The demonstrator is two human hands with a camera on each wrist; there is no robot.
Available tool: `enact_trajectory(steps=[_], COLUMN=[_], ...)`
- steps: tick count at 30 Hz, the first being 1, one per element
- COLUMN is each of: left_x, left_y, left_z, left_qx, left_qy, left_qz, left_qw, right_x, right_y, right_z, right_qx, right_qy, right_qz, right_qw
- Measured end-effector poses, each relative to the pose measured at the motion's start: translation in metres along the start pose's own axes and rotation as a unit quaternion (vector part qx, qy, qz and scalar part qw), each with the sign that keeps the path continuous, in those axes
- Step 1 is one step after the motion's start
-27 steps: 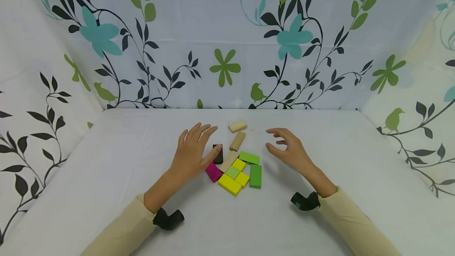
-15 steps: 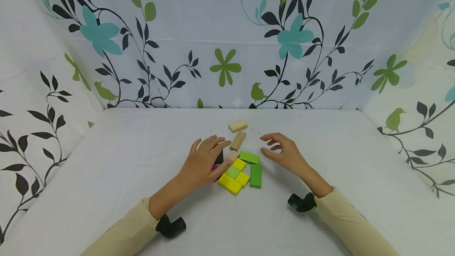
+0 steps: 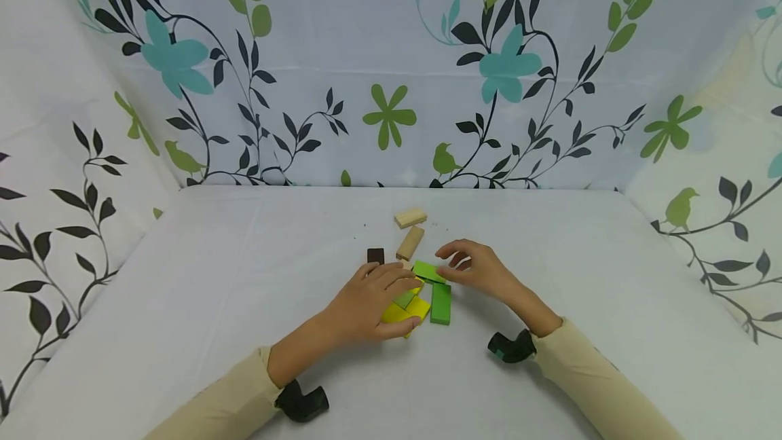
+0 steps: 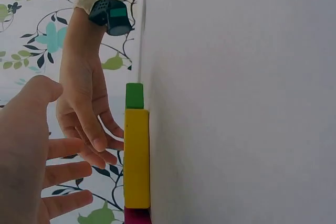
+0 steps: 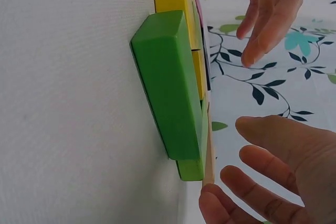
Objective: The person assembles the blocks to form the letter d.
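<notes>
- We see the left hand (image 3: 369, 301) spread wide above the yellow blocks (image 3: 419, 308), its grasp empty.
- The right hand (image 3: 479, 267) holds nothing, thumb apart from its bent fingers, near the bright green block (image 3: 425, 271); we cannot tell whether they touch.
- A darker green block (image 3: 440, 304) lies just beside the yellow blocks on our counter (image 3: 275, 257).
- Beyond the left hand, we see a dark brown block (image 3: 375, 255) and two wooden blocks (image 3: 410, 243).

Passage along tabletop's (image 3: 214, 270) left and right edges. Left hand (image 3: 374, 301), right hand (image 3: 478, 267) and blocks (image 3: 440, 305) obstruct the middle.
</notes>
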State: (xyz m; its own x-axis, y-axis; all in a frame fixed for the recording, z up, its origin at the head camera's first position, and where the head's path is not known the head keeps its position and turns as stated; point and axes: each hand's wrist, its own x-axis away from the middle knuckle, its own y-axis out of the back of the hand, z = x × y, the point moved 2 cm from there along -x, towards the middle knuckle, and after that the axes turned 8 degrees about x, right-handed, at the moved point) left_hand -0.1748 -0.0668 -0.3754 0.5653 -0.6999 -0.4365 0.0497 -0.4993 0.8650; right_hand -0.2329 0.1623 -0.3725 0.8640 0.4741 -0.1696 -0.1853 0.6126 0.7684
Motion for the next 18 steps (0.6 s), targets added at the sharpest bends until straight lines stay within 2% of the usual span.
enact_trajectory(steps=[4,7,13,18], left_x=[0.001,0.001,0.002,0.002], left_y=[-0.007,-0.010,-0.015,-0.020], left_z=[-0.005,-0.007,-0.007,-0.007], left_qx=[0.013,0.030,0.085,0.099], left_qy=[-0.009,-0.020,-0.032,-0.043], left_qz=[0.033,0.072,0.158,0.172], left_qw=[0.9993,0.9968,0.9833,0.9791], right_x=[-0.002,-0.005,-0.012,-0.016], right_y=[-0.002,-0.004,-0.009,-0.013], right_z=[0.000,0.000,-0.002,-0.003], right_qx=[0.007,0.019,0.032,0.031], right_qy=[-0.001,0.003,0.002,0.006], right_qz=[0.027,0.032,0.037,0.047], right_qw=[0.9996,0.9993,0.9988,0.9984])
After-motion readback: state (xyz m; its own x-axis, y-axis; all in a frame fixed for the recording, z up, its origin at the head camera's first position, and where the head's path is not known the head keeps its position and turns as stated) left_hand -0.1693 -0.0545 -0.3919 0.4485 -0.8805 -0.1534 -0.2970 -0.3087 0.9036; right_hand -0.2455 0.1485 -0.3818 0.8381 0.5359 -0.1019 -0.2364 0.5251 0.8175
